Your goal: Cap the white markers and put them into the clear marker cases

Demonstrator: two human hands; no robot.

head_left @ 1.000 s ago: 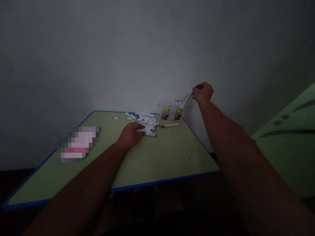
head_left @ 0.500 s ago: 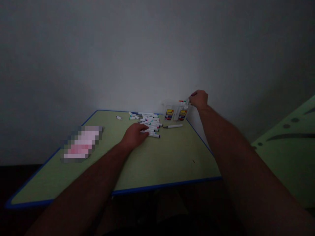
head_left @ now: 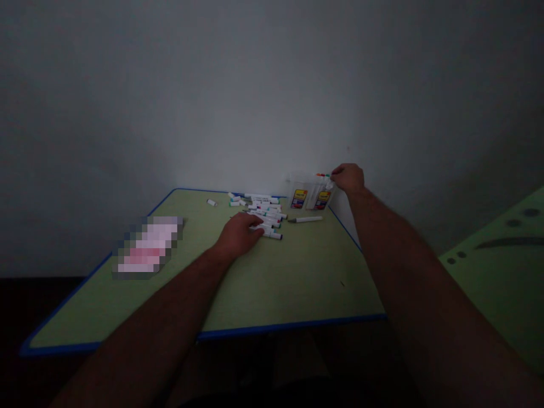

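Observation:
My left hand (head_left: 238, 233) rests on the near left side of a pile of white markers (head_left: 272, 222) with coloured ends. Its thumb and forefinger are apart, and its other fingers are partly hidden. At the table's far right, my right hand (head_left: 349, 177) is closed in a pinch on a white marker (head_left: 328, 183) at the top right corner of a clear plastic case (head_left: 309, 192). Several markers with orange, red and green ends stand in the case's right part. A single marker (head_left: 306, 219) with a grey tip end lies in front of the case.
The green table (head_left: 280, 283) has a blue edge and meets a grey wall. A marker cap (head_left: 211, 202) lies left of the pile. At the left lies a pixelated pink and white item (head_left: 148, 246). A green panel (head_left: 501, 283) stands at the right.
The marker in my right hand has gone lower into the case, and the hand has dropped slightly with it. My left hand stays on the pile. The whole view has shifted a little.

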